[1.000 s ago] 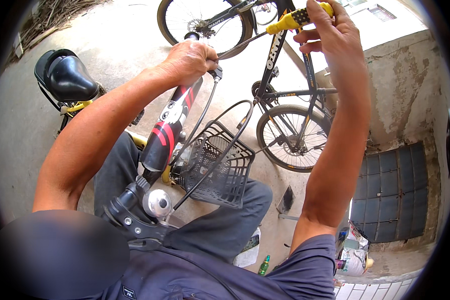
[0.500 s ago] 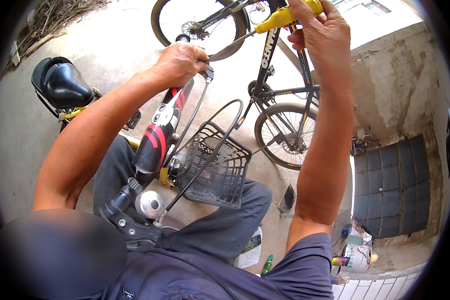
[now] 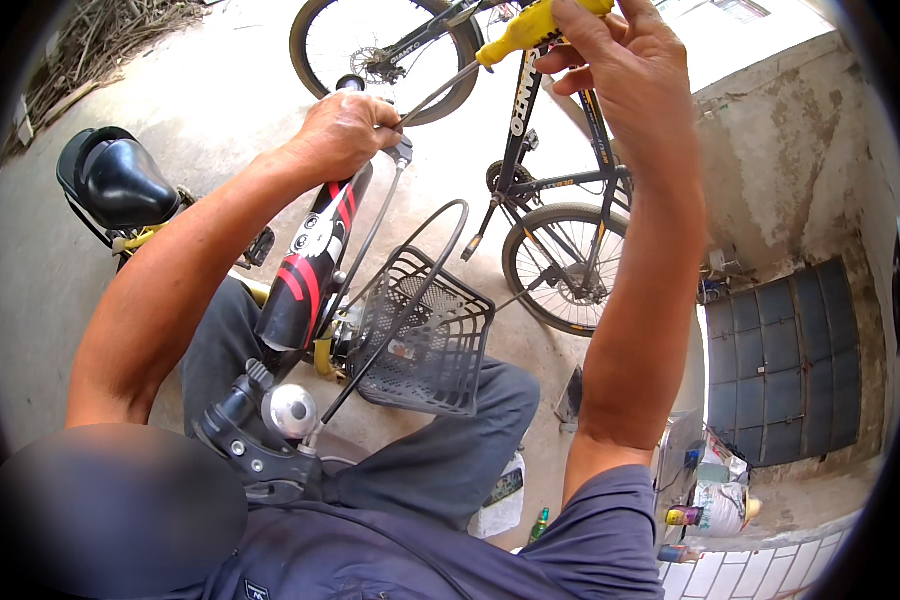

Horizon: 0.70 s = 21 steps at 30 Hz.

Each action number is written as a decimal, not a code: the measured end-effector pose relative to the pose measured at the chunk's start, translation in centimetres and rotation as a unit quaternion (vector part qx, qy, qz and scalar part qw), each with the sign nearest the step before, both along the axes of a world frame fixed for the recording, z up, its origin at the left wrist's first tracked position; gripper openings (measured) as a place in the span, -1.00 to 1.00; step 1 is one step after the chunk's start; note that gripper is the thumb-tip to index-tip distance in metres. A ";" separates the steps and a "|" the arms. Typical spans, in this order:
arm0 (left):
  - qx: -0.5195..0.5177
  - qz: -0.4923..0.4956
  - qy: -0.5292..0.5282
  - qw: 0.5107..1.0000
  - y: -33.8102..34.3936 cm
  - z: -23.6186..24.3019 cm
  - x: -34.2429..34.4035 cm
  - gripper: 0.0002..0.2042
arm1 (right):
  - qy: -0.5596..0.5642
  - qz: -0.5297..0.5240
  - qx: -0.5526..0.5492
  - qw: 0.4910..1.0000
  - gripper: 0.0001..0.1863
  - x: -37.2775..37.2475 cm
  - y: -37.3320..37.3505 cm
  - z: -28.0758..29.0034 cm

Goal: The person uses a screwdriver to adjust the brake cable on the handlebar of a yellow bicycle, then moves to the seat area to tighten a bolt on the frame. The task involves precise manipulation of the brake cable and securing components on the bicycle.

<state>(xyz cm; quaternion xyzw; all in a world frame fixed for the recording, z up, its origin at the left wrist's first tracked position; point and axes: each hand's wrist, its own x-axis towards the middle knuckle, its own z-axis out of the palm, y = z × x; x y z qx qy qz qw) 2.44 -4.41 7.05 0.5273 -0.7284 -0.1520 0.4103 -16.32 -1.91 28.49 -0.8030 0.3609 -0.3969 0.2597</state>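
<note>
A yellow-handled screwdriver (image 3: 519, 36) is in my right hand (image 3: 638, 75), whose fingers close round the handle's far end. Its metal shaft slants down-left to the fingertips of my left hand (image 3: 342, 135). That hand is wrapped round the far end of a small bicycle's handlebar (image 3: 350, 84), and its black end shows just beyond the knuckles. My fingers hide the screwdriver's tip. Beside them a cable runs down from a grey lever housing (image 3: 400, 152). A black pad with red stripes and a cartoon figure (image 3: 310, 250) covers the bar's middle.
A black basket (image 3: 425, 335) hangs at the bicycle's front, above my legs. Near me are a silver bell (image 3: 291, 411) and brake lever. The black saddle (image 3: 128, 178) is at left. Beyond stands a larger black bicycle (image 3: 520, 150). A green bottle (image 3: 539, 525) stands low right.
Both hands and the screwdriver have shifted slightly left, the screwdriver's handle the most. The handlebar and basket also appear a little further left. Both holds are unchanged.
</note>
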 end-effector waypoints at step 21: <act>-0.007 0.003 -0.004 1.000 0.0 -0.1 -0.1 -0.81 | 0.037 -0.040 -0.059 0.997 -0.72 0.8 -1.0 0.2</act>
